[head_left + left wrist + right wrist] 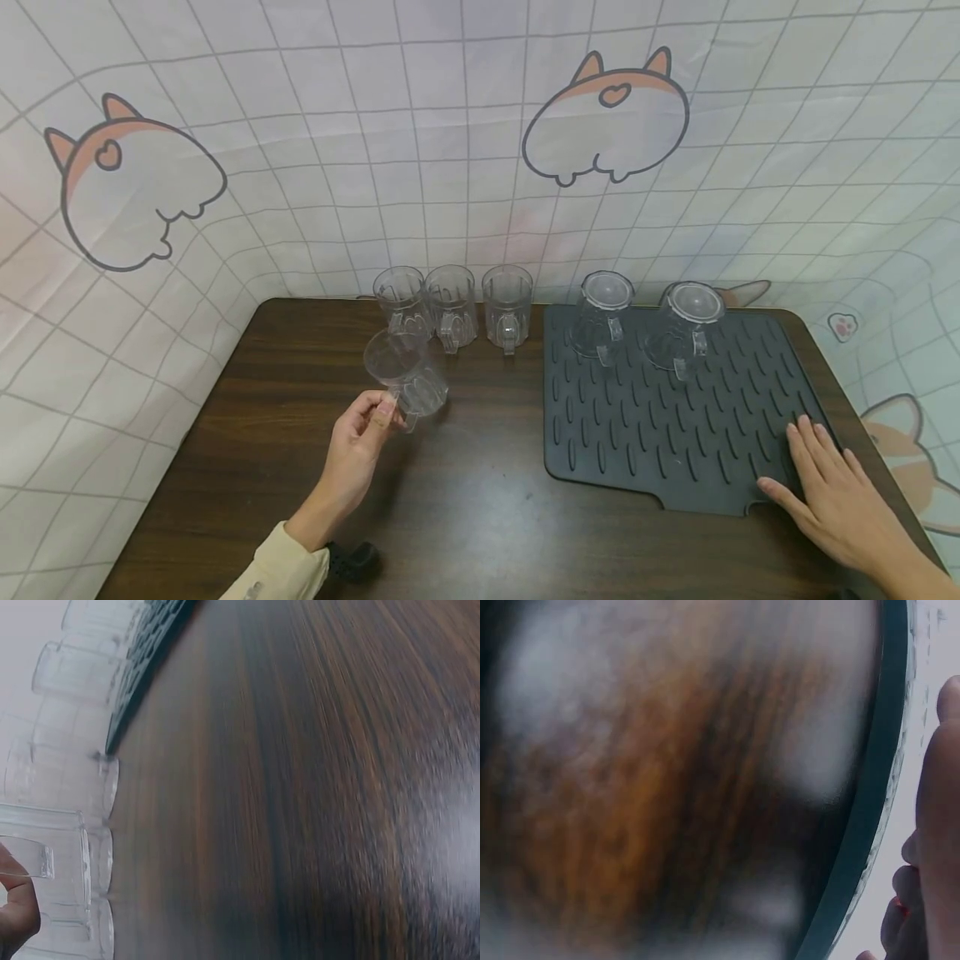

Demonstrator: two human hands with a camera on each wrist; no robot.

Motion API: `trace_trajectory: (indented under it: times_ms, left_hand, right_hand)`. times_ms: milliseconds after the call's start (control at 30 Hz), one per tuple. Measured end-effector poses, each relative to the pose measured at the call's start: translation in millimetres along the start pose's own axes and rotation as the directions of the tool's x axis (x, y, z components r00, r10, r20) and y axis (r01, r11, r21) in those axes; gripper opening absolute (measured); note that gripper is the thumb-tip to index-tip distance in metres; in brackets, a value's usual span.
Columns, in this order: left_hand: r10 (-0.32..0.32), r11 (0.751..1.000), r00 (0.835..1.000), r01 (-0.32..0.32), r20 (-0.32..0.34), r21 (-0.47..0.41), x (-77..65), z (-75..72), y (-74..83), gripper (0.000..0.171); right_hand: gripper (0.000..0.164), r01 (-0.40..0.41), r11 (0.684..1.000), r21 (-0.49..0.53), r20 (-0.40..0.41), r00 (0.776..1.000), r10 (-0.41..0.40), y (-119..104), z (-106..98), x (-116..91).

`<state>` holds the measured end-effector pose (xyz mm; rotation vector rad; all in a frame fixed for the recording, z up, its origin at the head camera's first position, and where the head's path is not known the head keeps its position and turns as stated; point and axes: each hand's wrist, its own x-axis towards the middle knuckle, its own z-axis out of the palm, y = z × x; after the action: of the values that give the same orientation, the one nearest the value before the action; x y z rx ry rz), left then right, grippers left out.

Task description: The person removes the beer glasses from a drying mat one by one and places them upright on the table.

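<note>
My left hand (358, 446) pinches the handle of a clear glass mug (408, 375), which is tilted a little, its mouth up and to the left. In the left wrist view the fingers (16, 907) curl at the handle of that mug (67, 847). Just behind it, three more clear mugs stand mouth up in a row: a left one (401, 296), a middle one (452, 304) and a right one (508, 304). My right hand (840, 492) lies flat with spread fingers at the right front edge of a dark ribbed drying mat (637, 433), holding nothing.
Two clear mugs sit upside down at the back of the mat, one on the left (603, 312) and one on the right (688, 325). A patterned cloth wall (465, 167) rises behind the brown wooden table (480, 533). A small black object (354, 560) is near the left sleeve.
</note>
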<state>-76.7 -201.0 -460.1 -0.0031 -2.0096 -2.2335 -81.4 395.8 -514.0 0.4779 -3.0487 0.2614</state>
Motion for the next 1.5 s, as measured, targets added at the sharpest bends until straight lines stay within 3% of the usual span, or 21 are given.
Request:
trace_trajectory:
  times_ms: [367, 700, 1167, 1500]
  left_hand:
    - [-0.062, 0.996, 0.996, 0.066, -0.063, 0.056, 7.9, -10.1, -3.9, 0.014]
    - [-0.067, 0.996, 0.994, 0.071, -0.081, 0.045, 13.7, -18.0, -7.7, 0.011]
    - [-0.053, 0.996, 0.993, 0.061, -0.109, 0.066, 22.8, -25.5, -20.1, 0.011]
    - [-0.081, 0.991, 0.989, 0.093, -0.126, 0.092, 24.9, -27.6, -24.5, 0.013]
  right_hand:
    - [0.093, -0.046, 0.998, -0.040, 0.085, 0.995, 0.049, 5.3, 5.0, -3.2]
    - [0.094, -0.099, 0.995, -0.012, 0.163, 0.982, 0.100, 8.0, 5.4, -2.7]
    - [0.093, -0.071, 0.997, -0.035, 0.133, 0.988, 0.075, 5.1, 7.3, -3.5]
    - [0.094, -0.083, 0.996, -0.026, 0.164, 0.983, 0.086, 4.9, 6.7, -1.9]
